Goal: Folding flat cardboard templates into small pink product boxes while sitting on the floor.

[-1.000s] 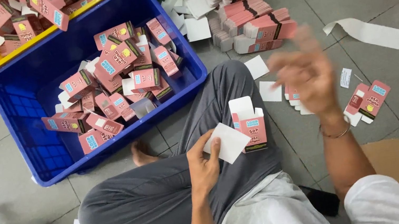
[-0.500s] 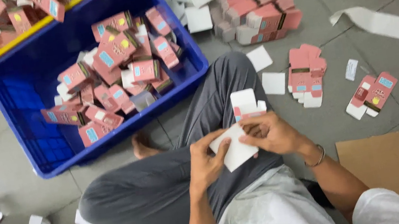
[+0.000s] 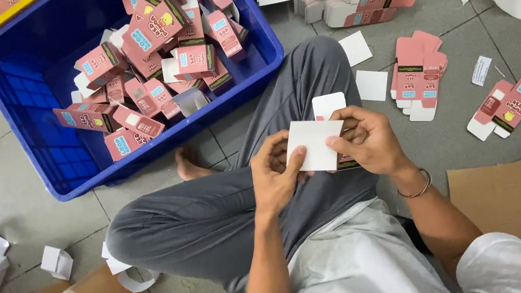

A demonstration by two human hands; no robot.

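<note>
Hands at my lap: left hand (image 3: 277, 177) and right hand (image 3: 369, 141) pinch a flat white paper card (image 3: 314, 145) closed-fingered, its long axis tilting toward the blue plastic crate (image 3: 28, 86).

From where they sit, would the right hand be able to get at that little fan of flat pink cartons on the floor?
Probably yes: the pink cartons lie on bare floor just beyond the right hand, nothing between, though it now holds a white card.

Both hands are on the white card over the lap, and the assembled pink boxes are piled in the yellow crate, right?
Not quite. The head view shows both the left hand and right hand on the white card over the lap, but the assembled pink boxes are piled in the blue crate, not the yellow one.
</note>
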